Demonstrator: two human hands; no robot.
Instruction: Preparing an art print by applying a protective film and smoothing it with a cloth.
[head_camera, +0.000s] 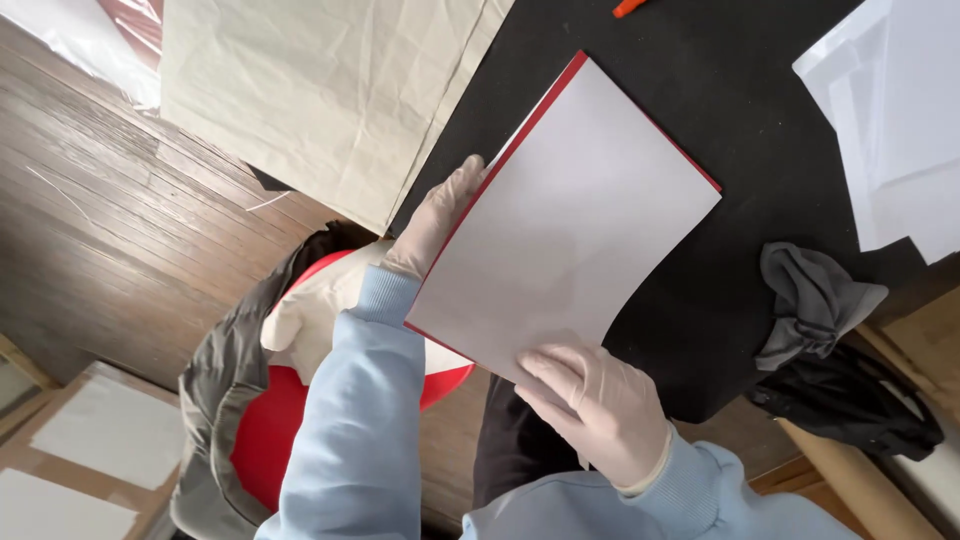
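Surface: black mat (760, 120) over a wooden floor (110, 230), a cream sheet (320, 90) beside it.
Count: one white sheet (570, 230) on one red backing (545, 105), both lifted above the mat; one grey cloth (810, 300); one orange pen (628, 7).
Left hand (440, 215): gloved, fingers curled round the sheet's left edge, gripping.
Right hand (595, 405): gloved, pinching the near corner, thumb on top.

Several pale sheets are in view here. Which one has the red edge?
The sheet stack held by both gloved hands, left hand and right hand, over the black mat. The loose white papers and cream paper show no red.
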